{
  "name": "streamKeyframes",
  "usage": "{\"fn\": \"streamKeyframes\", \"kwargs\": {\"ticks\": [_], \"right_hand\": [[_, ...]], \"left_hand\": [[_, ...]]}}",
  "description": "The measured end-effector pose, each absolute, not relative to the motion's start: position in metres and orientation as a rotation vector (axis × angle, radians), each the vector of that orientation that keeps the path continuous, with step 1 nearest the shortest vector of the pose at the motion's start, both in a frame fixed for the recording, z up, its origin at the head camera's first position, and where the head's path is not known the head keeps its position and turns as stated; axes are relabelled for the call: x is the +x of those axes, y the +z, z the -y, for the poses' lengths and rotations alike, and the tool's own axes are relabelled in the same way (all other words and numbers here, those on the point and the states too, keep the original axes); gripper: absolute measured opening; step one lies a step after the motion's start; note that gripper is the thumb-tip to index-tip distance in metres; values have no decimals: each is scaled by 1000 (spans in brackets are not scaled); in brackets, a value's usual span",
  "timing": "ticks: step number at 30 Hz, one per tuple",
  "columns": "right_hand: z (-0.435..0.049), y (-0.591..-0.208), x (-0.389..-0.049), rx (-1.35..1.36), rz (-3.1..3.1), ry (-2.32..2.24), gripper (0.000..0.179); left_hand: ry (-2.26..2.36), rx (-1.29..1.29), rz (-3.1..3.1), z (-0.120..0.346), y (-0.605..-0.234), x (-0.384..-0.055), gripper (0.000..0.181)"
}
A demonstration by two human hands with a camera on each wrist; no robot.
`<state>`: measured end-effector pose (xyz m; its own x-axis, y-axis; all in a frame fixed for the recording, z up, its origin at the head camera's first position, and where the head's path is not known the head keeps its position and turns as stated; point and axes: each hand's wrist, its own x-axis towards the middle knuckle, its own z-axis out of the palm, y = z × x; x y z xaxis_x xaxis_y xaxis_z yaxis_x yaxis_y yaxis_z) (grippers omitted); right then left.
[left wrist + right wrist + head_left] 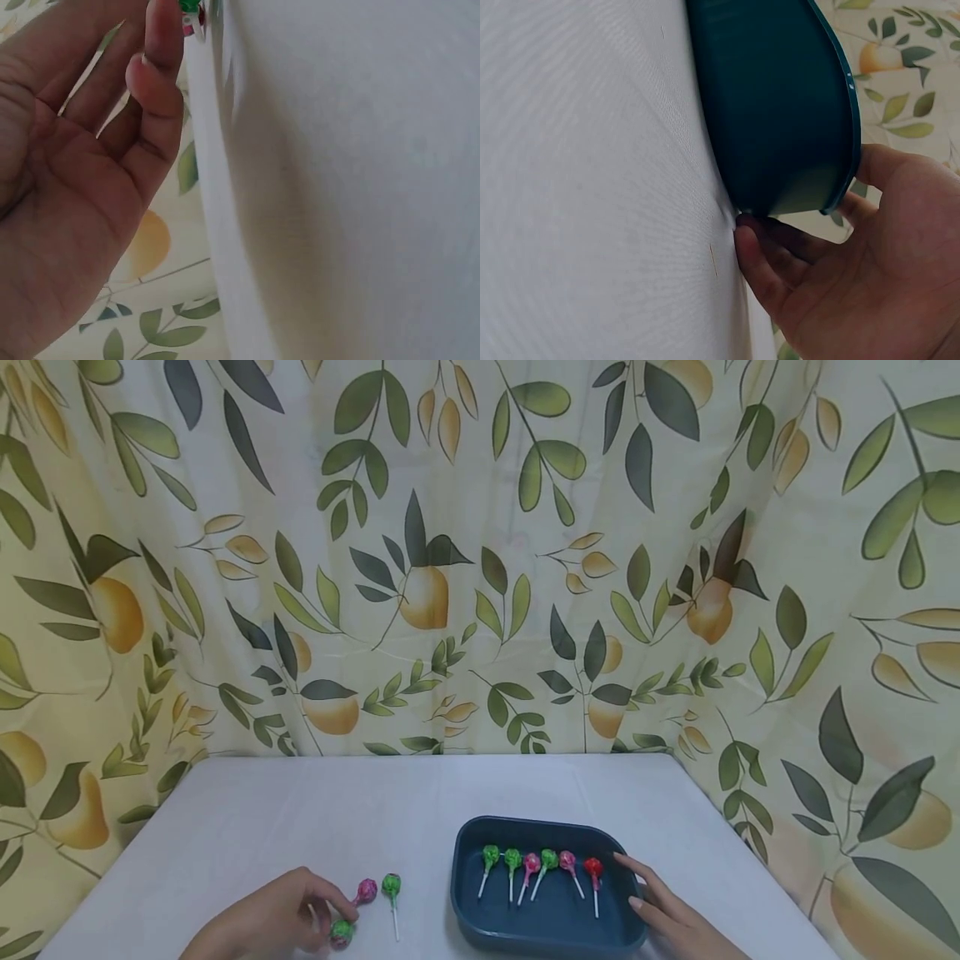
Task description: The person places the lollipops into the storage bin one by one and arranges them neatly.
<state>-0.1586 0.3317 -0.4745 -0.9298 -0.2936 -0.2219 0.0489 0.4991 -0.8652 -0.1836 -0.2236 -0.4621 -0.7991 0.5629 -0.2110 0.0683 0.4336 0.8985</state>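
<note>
My left hand (pixel 273 914) is over the left part of the table, fingers bent. Its fingertips are at the stick end of a pink lollipop (pixel 366 891); whether they pinch the stick is hidden. A green lollipop (pixel 341 933) lies just under the fingers, partly covered. Another green lollipop (pixel 392 885) is to the right, its white stick toward me. My right hand (pixel 678 914) touches the right end of a dark blue tray (pixel 551 935), two digits at the rim; in the right wrist view, other fingers (pixel 761 270) reach its base. Inside lie several green and pink lollipops (pixel 531 864) and one red lollipop (pixel 593 867).
A white cloth covers the table (pixel 315 810). Behind and beside it hangs a curtain (pixel 465 652) printed with leaves and fruit. The tray stands right of the loose lollipops, with a strip of tabletop between them.
</note>
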Motion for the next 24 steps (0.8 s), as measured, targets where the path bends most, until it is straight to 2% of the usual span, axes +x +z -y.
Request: {"fn": "streamKeyframes", "kwargs": {"ticks": [9, 18, 24], "right_hand": [[-329, -472, -157, -184, -2424, -1385, 67], [-329, -472, -156, -168, -2424, -1380, 67], [-329, -470, -156, -131, -2447, -1355, 67]], "left_hand": [[1331, 534, -2250, 224, -467, -184, 37], [1295, 601, -2299, 222, -471, -186, 27], [1262, 765, -2385, 222, -472, -189, 24]]}}
